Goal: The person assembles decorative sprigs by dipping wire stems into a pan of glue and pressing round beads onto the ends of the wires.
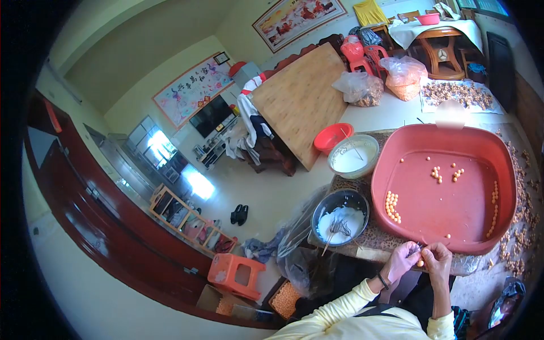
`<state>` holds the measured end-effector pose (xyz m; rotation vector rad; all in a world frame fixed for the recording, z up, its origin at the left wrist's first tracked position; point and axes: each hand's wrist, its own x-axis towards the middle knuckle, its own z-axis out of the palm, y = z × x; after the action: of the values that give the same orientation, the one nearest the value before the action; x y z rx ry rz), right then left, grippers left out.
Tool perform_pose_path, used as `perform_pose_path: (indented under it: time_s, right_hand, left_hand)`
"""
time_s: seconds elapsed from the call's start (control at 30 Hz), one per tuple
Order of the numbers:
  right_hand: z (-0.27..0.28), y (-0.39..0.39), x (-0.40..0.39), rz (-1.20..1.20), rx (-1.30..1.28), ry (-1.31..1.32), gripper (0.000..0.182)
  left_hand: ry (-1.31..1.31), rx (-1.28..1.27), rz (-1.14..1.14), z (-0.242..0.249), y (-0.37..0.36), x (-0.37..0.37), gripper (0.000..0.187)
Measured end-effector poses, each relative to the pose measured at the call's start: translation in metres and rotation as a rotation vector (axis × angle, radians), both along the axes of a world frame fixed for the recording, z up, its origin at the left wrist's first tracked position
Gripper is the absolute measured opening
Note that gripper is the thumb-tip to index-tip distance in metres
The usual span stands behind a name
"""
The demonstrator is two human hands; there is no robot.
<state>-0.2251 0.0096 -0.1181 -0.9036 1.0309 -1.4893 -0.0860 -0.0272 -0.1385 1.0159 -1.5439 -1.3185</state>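
Note:
My left hand (pixel 401 260) and my right hand (pixel 437 263) meet at the near rim of a large red plastic basin (pixel 419 198). Both are closed, fingertips almost together. Thin dark strands (pixel 419 247) poke up from the left fingertips. One small orange ball (pixel 420 263) shows between the hands, beside the right fingers; what the right fingers pinch is mostly hidden. Similar balls lie inside the basin: a cluster (pixel 392 207) at its left wall, a row (pixel 494 208) along the right wall, and small groups toward the middle.
Left of the basin stand a dark bowl (pixel 319 212) with white liquid and a whisk (pixel 339 227), a pale bowl (pixel 371 148) of white liquid and a red bowl (pixel 324 139). Brown pieces (pixel 513 226) litter the right side. An orange stool (pixel 232 263) and ball-filled trays (pixel 285 299) sit lower left.

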Motion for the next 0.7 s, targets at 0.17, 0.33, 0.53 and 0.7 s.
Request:
perform_pose_path:
  time_s: [0.17,0.33,0.53,0.7]
  right_hand:
    - [-0.002,-0.001,0.004,-0.007,-0.024,0.012,0.003]
    - [0.008,0.0,0.003,0.027,0.008,-0.023,0.003]
    - [0.006,0.0,-0.001,0.104,0.001,0.045,0.006]
    - [0.001,0.002,0.007,0.029,-0.003,-0.02,0.007]
  left_hand:
    - [0.007,0.003,0.002,-0.005,-0.002,0.002,0.005]
    - [0.007,0.022,-0.005,-0.009,-0.006,0.004,0.006]
    - [-0.036,0.011,-0.001,-0.01,-0.008,0.009,0.004]
    - [0.003,0.058,-0.023,-0.001,-0.005,0.011,0.004]
